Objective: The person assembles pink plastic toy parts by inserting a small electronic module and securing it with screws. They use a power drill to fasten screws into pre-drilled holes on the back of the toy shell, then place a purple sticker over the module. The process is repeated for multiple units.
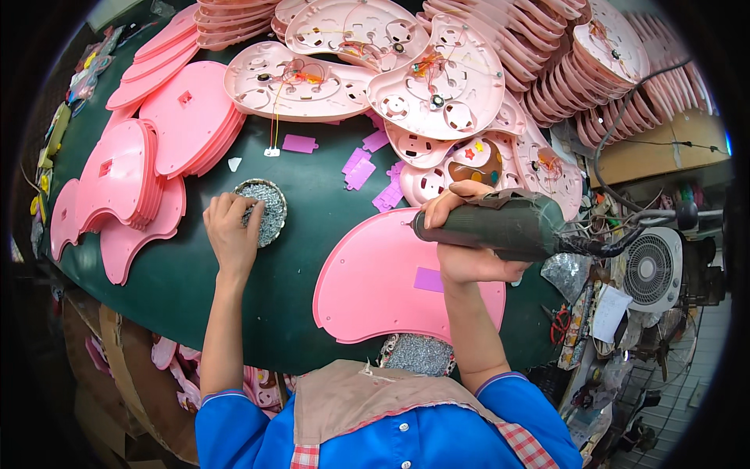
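My left hand [232,234] is at the left side of a round bowl [262,182] of small silver screws [272,215]. Its fingers are curled together over the rim; whatever they pinch is too small to make out. In my right hand [473,264] is a dark green electric screwdriver [500,227], lying level with its tip pointing left. Below the tool, a curved pink plastic panel [375,273] rests flat on the table, with small holes along its edge. A purple rectangular cover [429,279] sits on that panel, partly hidden by my right forearm.
Stacked pink panels [187,117] stand at the left. Pale pink shells [445,78] with wires pile up at the back and right. Loose purple covers [359,168] lie mid-table. A second screw container [418,353] is at the near edge. Red-handled pliers [559,324] and a fan [653,270] are right.
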Demonstrator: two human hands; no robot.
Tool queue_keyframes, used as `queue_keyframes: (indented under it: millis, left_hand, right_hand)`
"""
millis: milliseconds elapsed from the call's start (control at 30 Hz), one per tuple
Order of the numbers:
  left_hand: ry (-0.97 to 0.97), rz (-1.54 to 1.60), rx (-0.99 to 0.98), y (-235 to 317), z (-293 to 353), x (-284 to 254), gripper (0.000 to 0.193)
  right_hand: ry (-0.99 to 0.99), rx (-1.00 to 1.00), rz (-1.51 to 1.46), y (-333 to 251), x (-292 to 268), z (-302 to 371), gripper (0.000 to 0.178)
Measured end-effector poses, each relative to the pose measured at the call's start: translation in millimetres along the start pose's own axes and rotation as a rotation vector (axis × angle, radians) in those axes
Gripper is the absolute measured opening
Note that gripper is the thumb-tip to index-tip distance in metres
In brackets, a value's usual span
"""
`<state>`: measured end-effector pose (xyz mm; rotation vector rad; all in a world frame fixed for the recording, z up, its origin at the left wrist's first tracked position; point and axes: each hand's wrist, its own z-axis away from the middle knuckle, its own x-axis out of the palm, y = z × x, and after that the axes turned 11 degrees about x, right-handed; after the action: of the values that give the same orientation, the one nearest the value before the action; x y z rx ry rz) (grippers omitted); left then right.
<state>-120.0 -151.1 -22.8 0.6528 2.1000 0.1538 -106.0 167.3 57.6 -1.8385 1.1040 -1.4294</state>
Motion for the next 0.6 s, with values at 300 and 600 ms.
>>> queue_keyframes:
  millis: [300, 600]
  left_hand:
    - [-0.002, 0.039, -0.032, 2, 0, -3, 0.015]
    - [0.047, 0.302, -0.044, 32, -5, -8, 0.019]
  right_hand:
    - [0.062, -0.018, 0.013, 10, -3, 2, 0.119]
    - [0.048, -0.081, 0.088, -6, 11, 1, 0.12]
